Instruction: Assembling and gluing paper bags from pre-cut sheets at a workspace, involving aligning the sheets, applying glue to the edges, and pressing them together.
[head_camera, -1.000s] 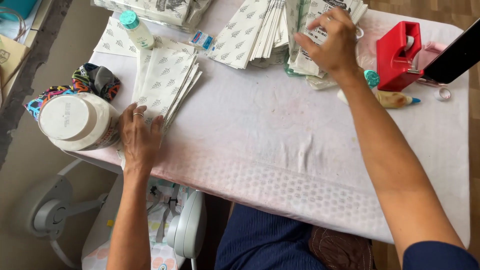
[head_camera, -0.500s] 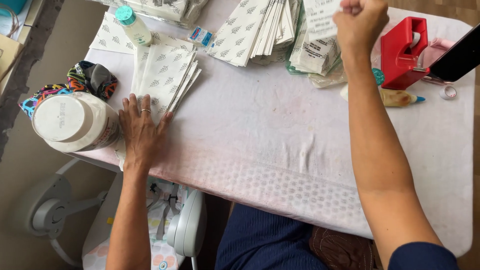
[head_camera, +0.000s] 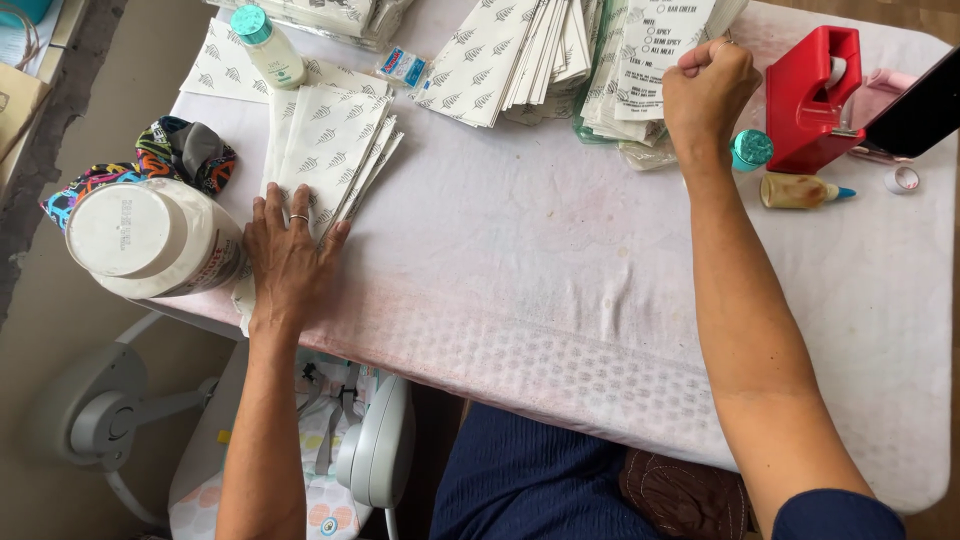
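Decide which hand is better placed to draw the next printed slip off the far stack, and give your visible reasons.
Probably the right hand: its closed fist already rests against the far stack of printed slips. The left hand lies flat on the patterned paper bags, well away across the table.

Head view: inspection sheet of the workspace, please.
Surface: table under a pale, faintly stained cloth.
Job's things: fanned paper bags under the left hand; printed paper stack by the right hand.
Clutter: white tub, teal-capped bottle, red tape dispenser, small glue bottle, colourful cloth.
Grip: left flat, open; right fisted, contents not visible.
Cables: nothing seen.
Surroundings: fan on the floor.
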